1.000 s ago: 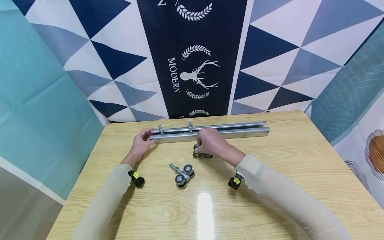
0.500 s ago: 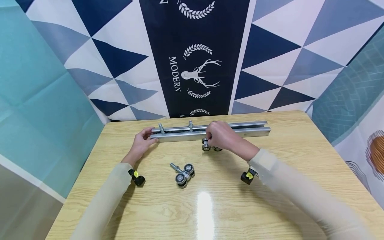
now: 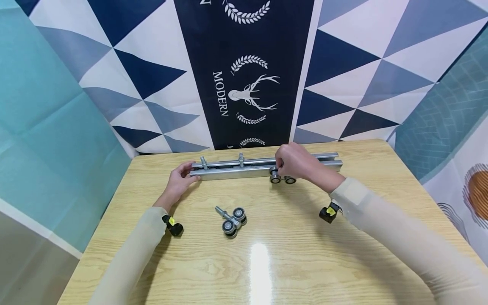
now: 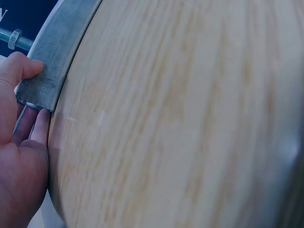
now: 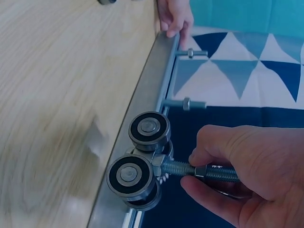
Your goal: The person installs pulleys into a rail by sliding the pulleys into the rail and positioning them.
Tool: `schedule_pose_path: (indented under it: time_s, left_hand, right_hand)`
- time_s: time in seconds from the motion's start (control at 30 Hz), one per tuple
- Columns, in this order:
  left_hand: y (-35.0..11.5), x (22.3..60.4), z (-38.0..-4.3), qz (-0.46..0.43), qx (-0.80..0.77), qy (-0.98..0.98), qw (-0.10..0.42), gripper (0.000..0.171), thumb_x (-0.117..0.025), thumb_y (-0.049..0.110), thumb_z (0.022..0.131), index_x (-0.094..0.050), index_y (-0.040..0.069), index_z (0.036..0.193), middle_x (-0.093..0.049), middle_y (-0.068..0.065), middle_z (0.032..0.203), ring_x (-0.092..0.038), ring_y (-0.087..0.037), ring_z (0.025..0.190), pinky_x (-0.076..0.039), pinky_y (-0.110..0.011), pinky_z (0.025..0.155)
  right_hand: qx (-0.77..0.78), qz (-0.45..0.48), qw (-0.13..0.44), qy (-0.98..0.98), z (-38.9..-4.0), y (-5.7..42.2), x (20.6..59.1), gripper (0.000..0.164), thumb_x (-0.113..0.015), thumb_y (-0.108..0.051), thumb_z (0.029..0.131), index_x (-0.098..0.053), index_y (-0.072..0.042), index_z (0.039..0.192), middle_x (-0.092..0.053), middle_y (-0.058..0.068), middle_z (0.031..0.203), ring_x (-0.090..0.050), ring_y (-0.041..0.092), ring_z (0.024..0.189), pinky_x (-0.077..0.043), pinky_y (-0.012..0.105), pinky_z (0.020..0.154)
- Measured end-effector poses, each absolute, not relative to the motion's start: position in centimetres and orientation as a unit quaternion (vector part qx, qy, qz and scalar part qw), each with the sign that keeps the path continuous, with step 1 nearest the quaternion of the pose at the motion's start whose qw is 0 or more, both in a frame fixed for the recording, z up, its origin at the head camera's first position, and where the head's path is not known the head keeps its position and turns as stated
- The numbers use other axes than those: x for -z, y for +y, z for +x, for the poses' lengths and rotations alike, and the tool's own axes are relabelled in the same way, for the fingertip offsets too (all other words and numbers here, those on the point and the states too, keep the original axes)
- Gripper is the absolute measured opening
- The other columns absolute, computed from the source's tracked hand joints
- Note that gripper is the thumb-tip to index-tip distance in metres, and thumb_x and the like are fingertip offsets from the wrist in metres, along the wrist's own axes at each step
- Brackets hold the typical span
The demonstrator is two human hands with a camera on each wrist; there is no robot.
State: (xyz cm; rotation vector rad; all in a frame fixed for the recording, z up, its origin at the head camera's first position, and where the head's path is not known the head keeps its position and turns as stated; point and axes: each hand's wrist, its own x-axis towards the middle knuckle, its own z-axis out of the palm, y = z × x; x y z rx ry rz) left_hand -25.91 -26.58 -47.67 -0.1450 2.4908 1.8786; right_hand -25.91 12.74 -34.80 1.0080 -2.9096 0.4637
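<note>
Along the back of the wooden table (image 3: 190, 271) lies an open-topped metal rail (image 3: 232, 173). The left hand (image 3: 180, 180) grips its left end. The right hand (image 3: 299, 160) pinches a wheeled roller (image 5: 157, 164), wheels down, just right of the rail's middle; whether roller and rail touch, I cannot tell. A second roller (image 3: 234, 222) lies well apart, in front. Two bolts (image 3: 241, 159) stand up from the rail's left half.
</note>
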Motion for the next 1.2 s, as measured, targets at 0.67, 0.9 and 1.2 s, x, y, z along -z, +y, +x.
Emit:
schedule_pose_path:
  time_s: [0.67, 0.9, 1.2]
  left_hand:
    - [-26.6, 47.9, -25.9, -0.04, -0.606, 0.794, 0.005, 0.065, -0.074, -0.001, 0.084, -0.052, 0.006, 0.144, -0.053, -0.017, 0.142, -0.049, -0.026, 0.124, -0.042, -0.011, 0.092]
    - [-26.6, 47.8, -25.8, -0.038, -0.606, 0.795, 0.004, 0.065, -0.074, -0.001, 0.084, -0.051, 0.006, 0.144, -0.053, -0.017, 0.142, -0.049, -0.026, 0.124, -0.041, -0.007, 0.088]
    - [-26.7, 48.0, -25.9, -0.045, -0.605, 0.795, 0.008, 0.065, -0.074, 0.0, 0.085, -0.051, 0.008, 0.145, -0.052, -0.016, 0.143, -0.048, -0.026, 0.126, -0.04, -0.023, 0.104]
  right_hand:
    - [-0.105, 0.294, 0.041, -0.949, -28.0, 18.2, 34.2, 0.022, -0.071, 0.001, 0.067, -0.062, -0.015, 0.056, -0.061, -0.001, 0.058, -0.051, 0.017, 0.056, -0.043, 0.032, 0.054]
    - [-0.087, 0.283, 0.037, -0.954, -28.4, 20.1, 33.5, 0.021, -0.073, 0.001, 0.068, -0.063, -0.014, 0.056, -0.061, -0.001, 0.057, -0.052, 0.018, 0.056, -0.043, 0.032, 0.052]
    - [-0.072, 0.276, 0.037, -0.958, -29.2, 22.7, 33.3, 0.022, -0.076, -0.002, 0.068, -0.063, -0.015, 0.056, -0.06, -0.002, 0.056, -0.051, 0.017, 0.055, -0.042, 0.033, 0.052]
